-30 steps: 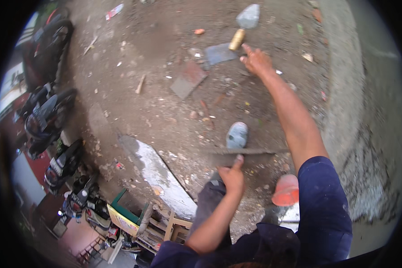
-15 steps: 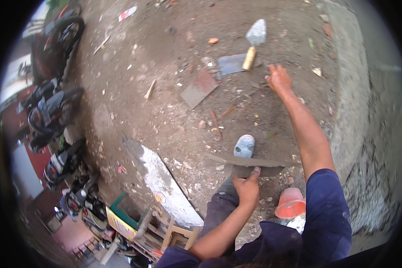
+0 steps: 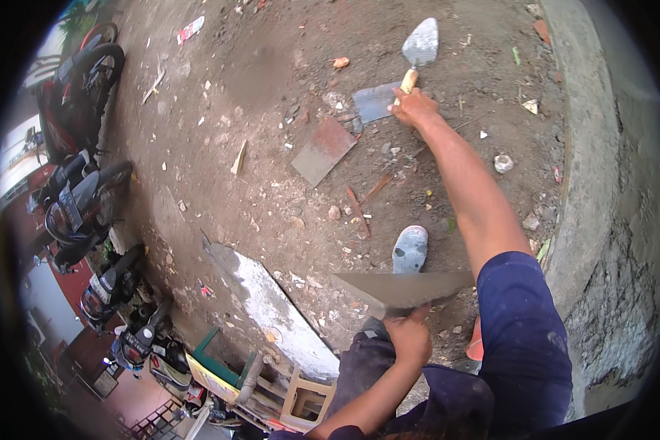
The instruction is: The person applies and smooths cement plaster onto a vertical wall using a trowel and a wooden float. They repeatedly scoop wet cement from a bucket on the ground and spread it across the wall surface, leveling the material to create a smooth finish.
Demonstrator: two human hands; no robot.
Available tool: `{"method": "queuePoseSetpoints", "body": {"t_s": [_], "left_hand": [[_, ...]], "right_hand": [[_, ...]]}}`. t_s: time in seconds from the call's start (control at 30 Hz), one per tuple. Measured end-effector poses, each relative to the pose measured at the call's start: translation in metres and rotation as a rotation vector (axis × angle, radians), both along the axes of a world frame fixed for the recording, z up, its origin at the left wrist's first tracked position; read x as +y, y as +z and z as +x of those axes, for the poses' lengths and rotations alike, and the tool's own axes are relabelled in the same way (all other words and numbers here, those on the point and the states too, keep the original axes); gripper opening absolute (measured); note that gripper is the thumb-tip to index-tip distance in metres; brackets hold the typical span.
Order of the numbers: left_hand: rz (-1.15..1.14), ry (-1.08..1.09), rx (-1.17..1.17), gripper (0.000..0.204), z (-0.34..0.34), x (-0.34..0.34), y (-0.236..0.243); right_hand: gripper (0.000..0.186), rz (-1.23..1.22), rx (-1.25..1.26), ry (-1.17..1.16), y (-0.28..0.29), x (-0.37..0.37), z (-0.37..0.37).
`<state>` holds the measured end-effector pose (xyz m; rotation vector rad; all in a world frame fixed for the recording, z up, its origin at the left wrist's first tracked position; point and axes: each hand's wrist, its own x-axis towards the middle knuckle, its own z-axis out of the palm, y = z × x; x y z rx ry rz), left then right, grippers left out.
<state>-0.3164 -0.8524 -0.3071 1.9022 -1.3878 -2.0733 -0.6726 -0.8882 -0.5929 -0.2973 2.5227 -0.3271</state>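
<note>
My left hand (image 3: 409, 339) grips a grey plaster float (image 3: 396, 288), its flat board tilted in front of my shin. The hand covers the float's handle. Farther out, my right hand (image 3: 416, 108) has its fingers closed round the wooden handle of a pointed brick trowel (image 3: 422, 45). The trowel's blade points away and rests on or close to the dirt. Just left of that hand lies a blue-grey flat rectangular piece (image 3: 375, 103). Nearer to me is a reddish-grey square tile (image 3: 324, 150).
A white-smeared plank (image 3: 286, 315) lies left of my shoe (image 3: 411, 248). An orange bucket (image 3: 476, 342) is partly hidden by my right sleeve. A concrete ledge (image 3: 583, 132) runs along the right. Parked motorcycles (image 3: 81, 198) and a wooden stool (image 3: 308, 400) stand left.
My right hand has moved left and closed on the trowel's handle. The float in my left hand has tilted, showing more of its flat face.
</note>
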Motion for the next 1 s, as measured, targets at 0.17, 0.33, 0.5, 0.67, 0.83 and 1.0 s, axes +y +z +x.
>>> {"method": "queuePoseSetpoints", "body": {"t_s": [0.17,0.33,0.5,0.67,0.83,1.0], "left_hand": [[-0.418,-0.645,-0.159,0.042,0.046,-0.011,-0.018],[-0.09,-0.181,0.002,0.059,0.021,0.008,-0.009],[-0.182,-0.275,0.158,0.063,0.031,0.029,0.015],[-0.003,-0.342,0.463,0.055,0.017,0.086,0.111],[0.204,-0.609,0.624,0.033,0.035,0.192,0.238],[0.267,-0.875,0.753,0.033,0.081,0.355,0.394]], "right_hand": [[0.052,-0.11,-0.055,-0.093,0.026,0.007,0.009],[0.057,-0.786,-0.386,-0.778,0.13,0.132,0.072],[0.074,-0.985,-0.473,-0.614,0.347,0.316,0.288],[0.042,-0.61,-0.176,-0.98,0.51,0.462,0.519],[0.039,-0.226,0.484,-0.364,0.63,0.615,0.671],[0.034,-0.018,0.577,-0.157,0.771,0.734,0.775]]}}
